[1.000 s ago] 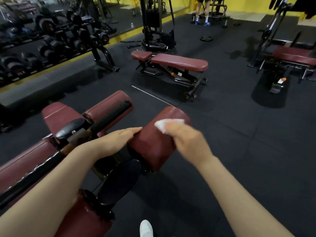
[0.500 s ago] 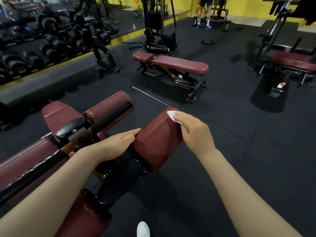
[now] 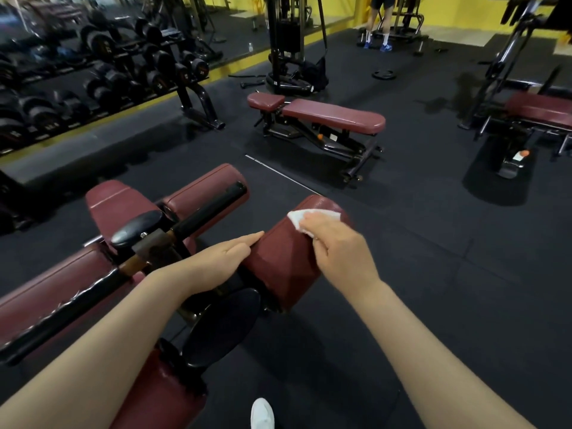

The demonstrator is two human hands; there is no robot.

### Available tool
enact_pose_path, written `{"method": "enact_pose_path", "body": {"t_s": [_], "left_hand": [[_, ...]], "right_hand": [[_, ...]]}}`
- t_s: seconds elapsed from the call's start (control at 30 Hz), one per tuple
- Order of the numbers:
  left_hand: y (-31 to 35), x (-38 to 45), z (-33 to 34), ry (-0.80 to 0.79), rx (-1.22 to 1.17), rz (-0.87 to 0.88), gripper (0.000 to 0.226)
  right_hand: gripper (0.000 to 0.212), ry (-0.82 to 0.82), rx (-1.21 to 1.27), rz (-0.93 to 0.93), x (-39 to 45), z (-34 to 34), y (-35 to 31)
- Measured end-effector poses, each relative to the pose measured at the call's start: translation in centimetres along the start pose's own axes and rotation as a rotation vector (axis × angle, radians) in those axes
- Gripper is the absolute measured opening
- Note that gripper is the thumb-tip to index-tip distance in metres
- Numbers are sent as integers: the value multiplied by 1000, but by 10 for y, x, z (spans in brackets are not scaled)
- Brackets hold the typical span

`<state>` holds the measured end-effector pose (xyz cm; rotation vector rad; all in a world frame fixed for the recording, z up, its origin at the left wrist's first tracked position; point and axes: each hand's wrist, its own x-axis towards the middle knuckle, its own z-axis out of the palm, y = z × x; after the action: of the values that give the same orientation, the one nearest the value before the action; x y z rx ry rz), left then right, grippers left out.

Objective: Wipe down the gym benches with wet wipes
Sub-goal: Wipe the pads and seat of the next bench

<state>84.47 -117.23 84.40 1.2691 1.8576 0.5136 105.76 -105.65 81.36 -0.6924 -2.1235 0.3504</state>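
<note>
A maroon roller pad (image 3: 278,261) sticks out to the right of the bench machine in front of me. My right hand (image 3: 337,252) holds a white wet wipe (image 3: 306,216) against the top of that pad, fingers curled over the wipe. My left hand (image 3: 219,258) lies flat on the pad's left end with straight fingers. A second maroon roller pad (image 3: 213,187) and a maroon seat pad (image 3: 114,202) lie behind a black bar (image 3: 204,212). A long maroon pad (image 3: 46,292) runs to the lower left.
A flat maroon bench (image 3: 331,117) stands on the black rubber floor (image 3: 433,274) ahead. Another maroon bench (image 3: 541,109) is at the far right. A dumbbell rack (image 3: 102,75) lines the left. A cable machine (image 3: 288,44) stands behind; a person's legs (image 3: 379,23) are at the back.
My right hand with the wipe slid from the pad's far end toward its top and nearer side. My left hand stayed on the pad's left end.
</note>
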Motion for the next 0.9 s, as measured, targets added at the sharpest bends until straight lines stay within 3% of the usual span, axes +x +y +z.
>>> {"method": "enact_pose_path", "body": {"t_s": [0.17, 0.27, 0.43, 0.6, 0.73, 0.9], "left_hand": [[9, -5, -1, 28, 41, 14, 51], [15, -20, -10, 21, 15, 24, 44], [13, -61, -22, 133, 117, 148, 42], [-10, -120, -29, 328, 291, 267, 43], [-47, -184, -35, 475, 373, 247, 44], [-108, -284, -27, 628, 288, 178, 41]], "right_hand": [[37, -267, 218, -169, -21, -6, -40], [34, -425, 299, -71, -23, -21, -51], [36, -266, 283, 36, -18, -28, -78], [35, -244, 273, 65, -20, -21, -113], [33, -257, 311, 82, -34, -7, -159], [31, -299, 354, 21, -66, 15, -233]]}}
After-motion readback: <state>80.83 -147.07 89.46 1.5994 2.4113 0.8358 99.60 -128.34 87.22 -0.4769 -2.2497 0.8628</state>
